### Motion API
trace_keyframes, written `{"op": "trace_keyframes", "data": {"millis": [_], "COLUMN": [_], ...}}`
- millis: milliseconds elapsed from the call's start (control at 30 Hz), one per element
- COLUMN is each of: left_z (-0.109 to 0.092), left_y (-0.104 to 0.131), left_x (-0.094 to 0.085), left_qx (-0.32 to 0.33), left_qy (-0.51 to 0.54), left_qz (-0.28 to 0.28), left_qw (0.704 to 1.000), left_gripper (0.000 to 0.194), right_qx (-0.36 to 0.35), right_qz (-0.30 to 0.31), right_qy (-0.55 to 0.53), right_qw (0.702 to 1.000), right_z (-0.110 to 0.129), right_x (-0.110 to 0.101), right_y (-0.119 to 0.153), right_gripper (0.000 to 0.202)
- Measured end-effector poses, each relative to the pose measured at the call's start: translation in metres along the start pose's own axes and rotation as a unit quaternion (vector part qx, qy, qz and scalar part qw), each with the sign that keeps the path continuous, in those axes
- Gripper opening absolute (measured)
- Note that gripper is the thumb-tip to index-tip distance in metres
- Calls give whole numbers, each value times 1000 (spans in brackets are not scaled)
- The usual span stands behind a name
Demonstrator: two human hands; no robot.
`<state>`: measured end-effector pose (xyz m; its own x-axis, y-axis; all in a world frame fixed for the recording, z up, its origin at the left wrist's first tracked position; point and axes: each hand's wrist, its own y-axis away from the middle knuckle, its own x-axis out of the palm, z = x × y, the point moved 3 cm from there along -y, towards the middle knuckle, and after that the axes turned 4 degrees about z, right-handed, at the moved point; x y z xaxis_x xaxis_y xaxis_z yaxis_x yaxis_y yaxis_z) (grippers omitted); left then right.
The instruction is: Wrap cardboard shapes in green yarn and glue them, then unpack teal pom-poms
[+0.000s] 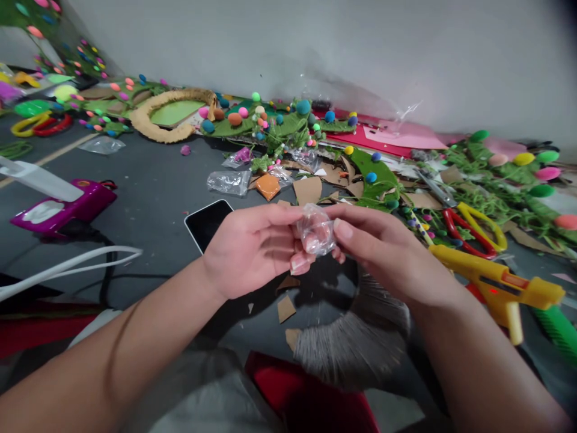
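Between my two hands is a small crumpled clear plastic bag (pixel 317 230); its contents, if any, are too small to tell. My left hand (pixel 259 246) has its palm turned up and its fingertips closed on the bag's left side. From the right, my right hand (pixel 383 246) pinches the bag between thumb and fingers. Below the hands lies a curved form wrapped in grey yarn (pixel 351 343), partly hidden by my right hand and forearm. A phone (pixel 207 221) with a dark screen rests just behind my left hand.
A yellow glue gun (pixel 500 285) and red-and-yellow-handled scissors (pixel 478 231) lie at right. Cardboard scraps (pixel 308 190), plastic packets (pixel 228 182) and green leaves with coloured balls (pixel 279 129) line the back. A purple power strip (pixel 63 210) and white cable (pixel 67 267) are at left.
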<state>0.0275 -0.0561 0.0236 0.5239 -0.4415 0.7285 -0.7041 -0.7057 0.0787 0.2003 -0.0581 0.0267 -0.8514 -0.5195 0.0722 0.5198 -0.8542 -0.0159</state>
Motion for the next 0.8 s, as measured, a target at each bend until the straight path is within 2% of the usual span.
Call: {"op": "trace_keyframes", "data": {"millis": [67, 167, 267, 367, 467, 633, 733, 800], "left_z": [-2, -7, -13, -14, -14, -11, -8, -5], "left_y": [0, 0, 0, 0, 1, 2, 0, -1], "left_x": [0, -3, -8, -9, -7, -2, -1, -4], "left_qx": [-21, -43, -39, -33, -6, -4, -6, 1], "left_qy": [-15, -47, -30, 20, 51, 55, 33, -19], "left_qz": [-3, -18, -23, 11, 35, 43, 32, 0], "left_qw": [1000, 998, 999, 999, 998, 998, 999, 1000], "left_gripper": [24, 24, 26, 41, 59, 66, 57, 37], "right_qx": [-7, -20, -16, -6, -33, -66, -51, -43], "right_qz": [8, -29, -55, -78, -121, -173, -175, -182], "right_qy": [25, 19, 7, -2, -10, 56, 92, 133], "right_qw": [1000, 999, 998, 997, 992, 981, 979, 973], "right_z": [1, 1, 0, 1, 5, 7, 6, 7], "right_x": [0, -6, -11, -14, -16, -18, -18, -17], "right_y": [2, 3, 4, 4, 4, 4, 4, 4], "right_gripper": [20, 16, 11, 8, 10, 12, 14, 16]}}
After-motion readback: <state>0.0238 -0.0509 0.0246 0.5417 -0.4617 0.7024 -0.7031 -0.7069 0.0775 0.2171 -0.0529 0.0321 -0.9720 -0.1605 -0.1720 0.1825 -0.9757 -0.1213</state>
